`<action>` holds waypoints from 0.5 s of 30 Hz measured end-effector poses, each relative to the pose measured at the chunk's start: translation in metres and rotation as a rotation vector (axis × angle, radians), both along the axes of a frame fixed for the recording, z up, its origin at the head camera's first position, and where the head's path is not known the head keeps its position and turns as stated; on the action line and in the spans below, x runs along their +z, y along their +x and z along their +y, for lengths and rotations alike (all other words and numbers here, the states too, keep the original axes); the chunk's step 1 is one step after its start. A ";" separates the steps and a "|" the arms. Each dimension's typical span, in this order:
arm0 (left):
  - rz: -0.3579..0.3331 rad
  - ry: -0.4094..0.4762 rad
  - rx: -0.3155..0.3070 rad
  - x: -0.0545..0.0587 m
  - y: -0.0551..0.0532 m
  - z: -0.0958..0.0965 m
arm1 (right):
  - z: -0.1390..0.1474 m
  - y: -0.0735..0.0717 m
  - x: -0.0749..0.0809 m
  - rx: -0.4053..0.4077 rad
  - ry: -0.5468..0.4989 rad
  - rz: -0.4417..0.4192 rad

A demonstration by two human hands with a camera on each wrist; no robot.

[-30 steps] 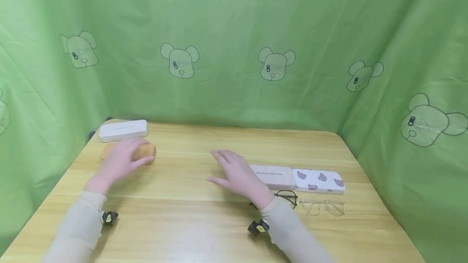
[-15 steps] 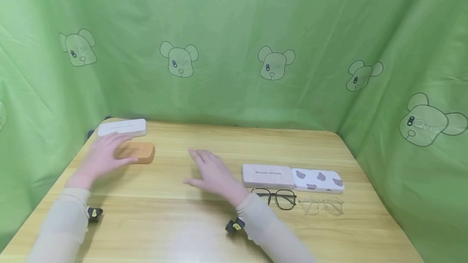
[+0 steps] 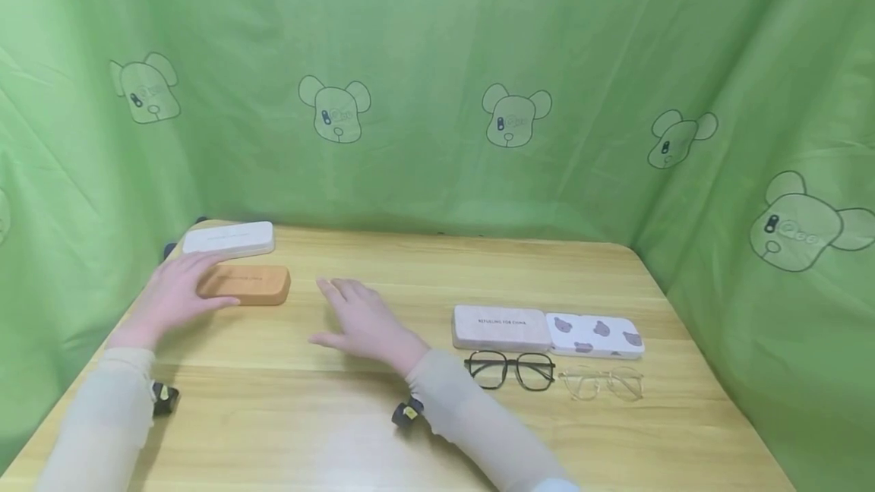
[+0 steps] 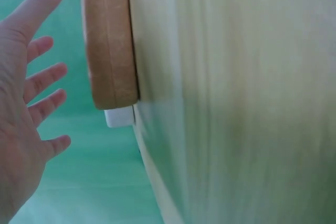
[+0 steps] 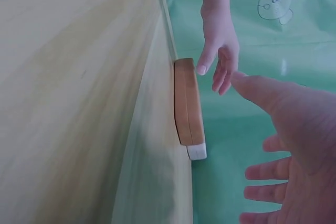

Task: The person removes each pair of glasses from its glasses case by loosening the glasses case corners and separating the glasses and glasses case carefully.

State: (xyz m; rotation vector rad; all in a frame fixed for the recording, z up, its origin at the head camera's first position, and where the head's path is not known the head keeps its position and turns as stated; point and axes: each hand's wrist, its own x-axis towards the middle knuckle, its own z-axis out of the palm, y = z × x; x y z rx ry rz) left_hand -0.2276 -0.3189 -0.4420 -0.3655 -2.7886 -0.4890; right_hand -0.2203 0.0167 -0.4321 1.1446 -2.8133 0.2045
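Starting at the far left corner of the desk (image 3: 383, 431): a white case (image 3: 229, 238) sits right along the back edge, and a tan case (image 3: 244, 284) lies flat just in front of it, long side parallel, nearly touching. My left hand (image 3: 179, 293) is at the left end of that tan case with fingers (image 4: 43, 81) spread and loose, gripping nothing; the thumb tip seems to sit at the case's near edge, though I can't tell for sure that it touches. Both closed cases read like a tidy stack out of the way. My right hand (image 3: 361, 321) hovers low over the bare middle of the desk, palm down, fingers (image 5: 265, 170) straight and relaxed, holding nothing. Toward the right edge a beige case (image 3: 502, 328) and a bear-print case (image 3: 595, 336) lie end to end, with black-framed glasses (image 3: 511, 370) and clear-framed glasses (image 3: 603, 383) unfolded just in front of them, one pair per case by the look of it.
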 end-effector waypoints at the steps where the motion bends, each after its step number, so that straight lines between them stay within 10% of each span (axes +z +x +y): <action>1: -0.013 0.004 0.009 0.000 0.000 -0.001 | -0.004 -0.001 -0.001 0.007 0.002 0.001; 15: -0.180 -0.076 0.048 0.002 -0.008 -0.011 | -0.052 -0.015 -0.002 0.008 0.033 -0.027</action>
